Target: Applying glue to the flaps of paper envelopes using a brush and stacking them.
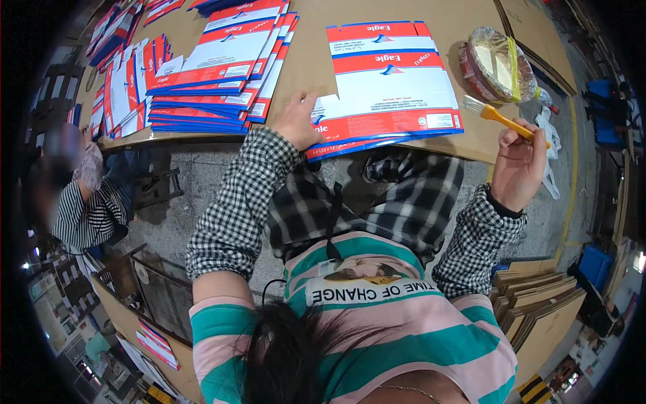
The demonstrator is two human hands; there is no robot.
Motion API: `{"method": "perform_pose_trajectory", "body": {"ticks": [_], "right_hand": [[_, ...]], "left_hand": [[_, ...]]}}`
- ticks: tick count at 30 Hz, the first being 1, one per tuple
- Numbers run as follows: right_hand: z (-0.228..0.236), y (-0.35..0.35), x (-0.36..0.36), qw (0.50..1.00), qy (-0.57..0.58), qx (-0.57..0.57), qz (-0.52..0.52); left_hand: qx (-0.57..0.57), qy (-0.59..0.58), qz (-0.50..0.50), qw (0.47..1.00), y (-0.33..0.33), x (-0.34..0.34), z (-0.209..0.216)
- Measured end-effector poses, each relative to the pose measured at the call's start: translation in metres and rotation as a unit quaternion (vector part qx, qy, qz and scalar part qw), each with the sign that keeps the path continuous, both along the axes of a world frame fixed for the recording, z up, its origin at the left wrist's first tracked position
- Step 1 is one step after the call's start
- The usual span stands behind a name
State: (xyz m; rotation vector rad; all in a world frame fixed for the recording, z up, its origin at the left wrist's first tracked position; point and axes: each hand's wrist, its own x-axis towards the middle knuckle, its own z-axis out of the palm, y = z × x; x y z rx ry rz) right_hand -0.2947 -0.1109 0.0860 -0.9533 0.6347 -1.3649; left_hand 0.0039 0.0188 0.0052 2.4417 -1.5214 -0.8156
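Both apart: left hand [297, 121], spread, touches carton [396, 86] at left, likely steadying it; right hand [519, 167] grips brush [503, 121] by handle.

Grey floor [208, 195], yellow line [574, 176] along right; brown-topped table [306, 74] ahead.

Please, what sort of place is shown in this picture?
Probably a packaging workshop: flat printed cartons lie stacked on the table, the right hand holds a brush, and brown cardboard sheets are piled nearby.
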Motion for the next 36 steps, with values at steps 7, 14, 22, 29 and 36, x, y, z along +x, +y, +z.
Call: {"method": "perform_pose_trajectory", "body": {"ticks": [7,14,22,29,36], "right_hand": [[-0.001,-0.017,-0.027,0.999,-0.004,-0.007,-0.051],[0.000,-0.044,-0.037,0.976,0.050,-0.075,-0.198],[-0.025,-0.136,0.009,0.927,0.343,-0.068,-0.133],[-0.052,-0.165,0.024,0.881,0.452,-0.089,-0.107],[-0.041,-0.164,0.022,0.918,0.386,-0.057,-0.076]], "left_hand": [[-0.033,-0.022,-0.044,0.998,-0.011,0.005,-0.003],[-0.019,-0.018,-0.022,0.999,-0.010,0.004,0.003],[-0.153,-0.002,-0.029,0.988,-0.021,0.018,-0.035],[-0.161,0.116,0.074,0.977,-0.009,0.016,-0.054],[-0.196,0.099,0.110,0.969,-0.015,0.011,-0.043]]}}
